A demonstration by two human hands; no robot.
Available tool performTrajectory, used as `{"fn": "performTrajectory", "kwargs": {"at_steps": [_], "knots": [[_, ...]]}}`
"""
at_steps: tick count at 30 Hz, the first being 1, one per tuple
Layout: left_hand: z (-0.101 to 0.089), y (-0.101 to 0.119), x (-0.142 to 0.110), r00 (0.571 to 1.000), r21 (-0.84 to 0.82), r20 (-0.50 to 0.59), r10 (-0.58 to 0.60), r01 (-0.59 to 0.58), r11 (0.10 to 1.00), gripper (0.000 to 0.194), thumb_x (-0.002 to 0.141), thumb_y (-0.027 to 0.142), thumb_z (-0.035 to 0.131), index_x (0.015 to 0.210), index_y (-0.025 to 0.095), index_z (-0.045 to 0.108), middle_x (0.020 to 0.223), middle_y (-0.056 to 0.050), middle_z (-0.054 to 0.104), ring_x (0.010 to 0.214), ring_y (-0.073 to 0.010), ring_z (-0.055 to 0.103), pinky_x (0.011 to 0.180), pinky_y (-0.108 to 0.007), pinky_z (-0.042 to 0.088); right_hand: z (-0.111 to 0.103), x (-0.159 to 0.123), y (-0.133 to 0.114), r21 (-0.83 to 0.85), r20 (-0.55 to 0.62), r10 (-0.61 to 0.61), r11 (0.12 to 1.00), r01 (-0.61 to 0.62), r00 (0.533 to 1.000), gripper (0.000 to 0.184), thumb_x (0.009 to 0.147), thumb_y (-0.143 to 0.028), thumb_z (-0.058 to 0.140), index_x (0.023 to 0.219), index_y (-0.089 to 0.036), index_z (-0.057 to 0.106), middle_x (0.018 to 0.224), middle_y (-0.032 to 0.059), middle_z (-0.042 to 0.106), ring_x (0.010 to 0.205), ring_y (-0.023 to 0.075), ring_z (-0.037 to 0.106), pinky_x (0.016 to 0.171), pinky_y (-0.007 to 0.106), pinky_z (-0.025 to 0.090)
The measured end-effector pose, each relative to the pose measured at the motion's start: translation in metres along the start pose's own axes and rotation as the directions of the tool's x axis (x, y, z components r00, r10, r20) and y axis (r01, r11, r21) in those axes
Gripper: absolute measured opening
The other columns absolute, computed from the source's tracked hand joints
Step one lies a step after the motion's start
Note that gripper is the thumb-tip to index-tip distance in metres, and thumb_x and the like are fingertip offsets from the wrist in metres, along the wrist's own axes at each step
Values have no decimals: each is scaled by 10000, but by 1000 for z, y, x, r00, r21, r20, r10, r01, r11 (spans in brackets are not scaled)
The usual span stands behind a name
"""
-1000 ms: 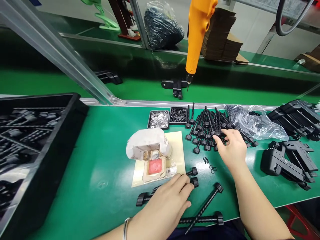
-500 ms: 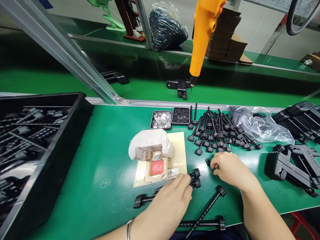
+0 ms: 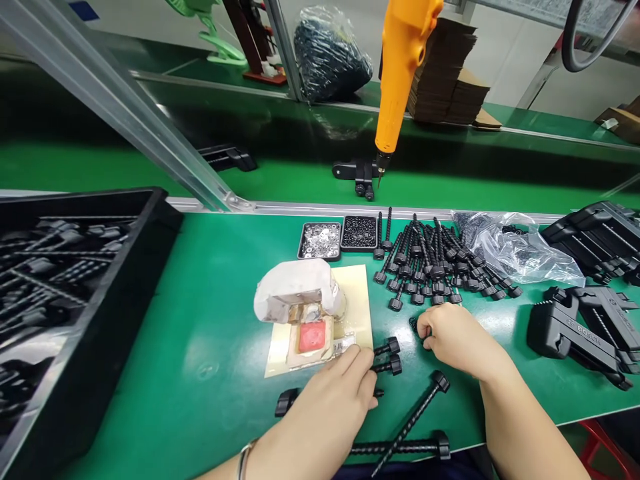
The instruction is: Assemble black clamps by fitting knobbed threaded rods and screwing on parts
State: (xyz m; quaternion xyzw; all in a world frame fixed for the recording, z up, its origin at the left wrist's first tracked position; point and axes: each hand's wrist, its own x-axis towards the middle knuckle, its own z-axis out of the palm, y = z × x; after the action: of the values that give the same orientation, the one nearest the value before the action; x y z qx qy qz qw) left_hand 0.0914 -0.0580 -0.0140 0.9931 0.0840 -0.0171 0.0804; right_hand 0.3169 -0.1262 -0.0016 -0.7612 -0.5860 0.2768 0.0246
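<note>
My left hand [image 3: 333,410] is closed over a black threaded rod with a knob [image 3: 287,402]; the knob shows on its left and the tip pokes out past the fingers. Two more knobbed rods [image 3: 389,365] lie just beyond those fingertips. My right hand [image 3: 450,337] is pinched down on the table beside small black rings [image 3: 413,325]; what is between its fingertips is hidden. Nearer me, one knobbed rod [image 3: 413,423] lies crossed over another [image 3: 440,445]. A white block fixture with a red pad [image 3: 312,337] stands on a cream plate [image 3: 357,287].
Behind are a tray of washers [image 3: 320,241], a tray of tiny black parts [image 3: 360,233], and a heap of knobbed rods [image 3: 430,260]. An orange power screwdriver [image 3: 397,87] hangs overhead. A black bin [image 3: 135,267] stands left; black clamp bodies [image 3: 575,330] and a plastic bag [image 3: 530,257] lie right.
The rod in my left hand has shifted slightly right, and its tip now shows beyond the fingers. My right hand stays pinched by the small rings. The whole view has shifted slightly.
</note>
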Motion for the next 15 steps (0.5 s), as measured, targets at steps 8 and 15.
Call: {"fn": "performTrajectory", "kwargs": {"at_steps": [8, 15], "knots": [[-16, -2, -13, 880, -620, -392, -270, -36, 783, 141, 994, 126, 366, 1001, 240, 450, 704, 36, 576, 566, -136, 558, 539, -214, 483, -1, -1, 1, 193, -146, -128, 969, 155, 981, 210, 803, 18, 680, 817, -183, 739, 783, 1, 670, 687, 137, 577, 616, 241, 398], [-17, 2, -7, 893, -991, 9, -450, 69, 116, 252, 1060, 428, 346, 1026, 232, 501, 784, 26, 489, 621, -108, 434, 546, -209, 407, 5, -13, -16, 555, -616, -212, 566, 609, 759, 133, 913, -130, 673, 941, -216, 770, 854, 14, 728, 775, 132, 659, 708, 226, 530]]}}
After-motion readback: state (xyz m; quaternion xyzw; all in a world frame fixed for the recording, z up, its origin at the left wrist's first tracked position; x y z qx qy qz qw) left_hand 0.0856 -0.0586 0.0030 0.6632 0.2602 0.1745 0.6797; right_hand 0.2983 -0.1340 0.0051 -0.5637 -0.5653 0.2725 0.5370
